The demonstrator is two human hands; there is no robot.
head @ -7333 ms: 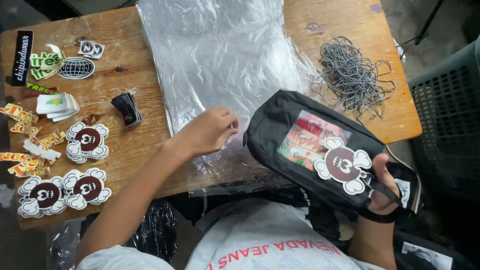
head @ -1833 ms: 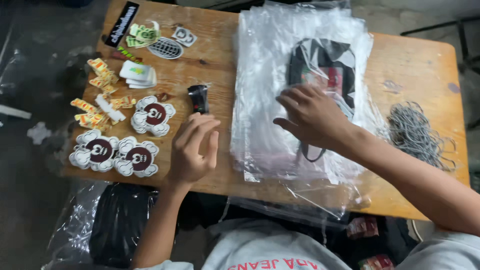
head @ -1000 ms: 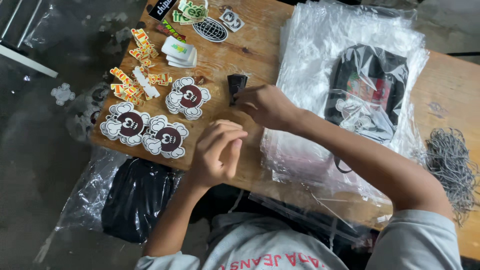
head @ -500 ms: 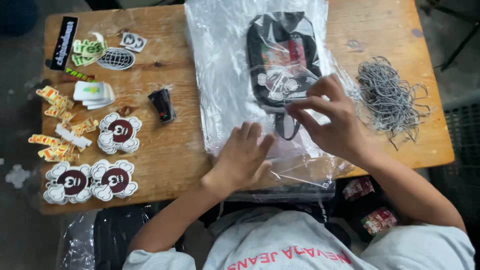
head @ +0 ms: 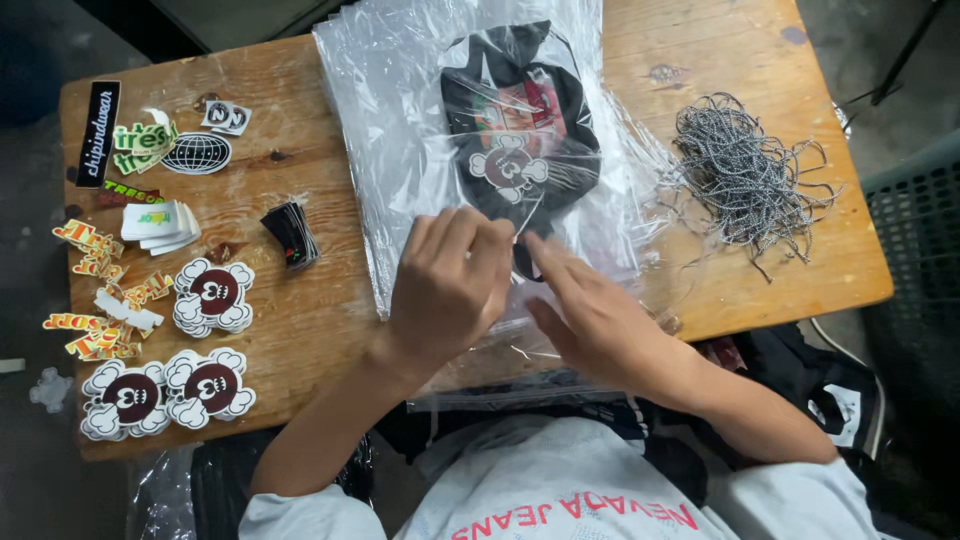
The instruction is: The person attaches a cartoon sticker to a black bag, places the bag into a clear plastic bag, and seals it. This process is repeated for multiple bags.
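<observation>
Wood makes up the small table (head: 300,320), and it fills most of the frame. At the top middle lies a stack of clear plastic bags (head: 400,130). One black pouch (head: 520,130) with a picture on it sits inside the top bag. Both hands meet at the bag's near end, in the middle of the frame. The left hand (head: 450,280) is curled, its fingertips pinching the plastic there. The right hand (head: 590,320) lies mostly flat beside it, fingers pressing the plastic down. To do this well, it looks best to keep the plastic smooth and flat, push the air out, and hold the pouch straight.

At the lower left there are three piles of round cloud-edged stickers (head: 212,298). One small black bundle (head: 290,233) lies beside them. One heap of grey string (head: 745,175) sits at the upper right. How many bags are in the stack cannot be told.
</observation>
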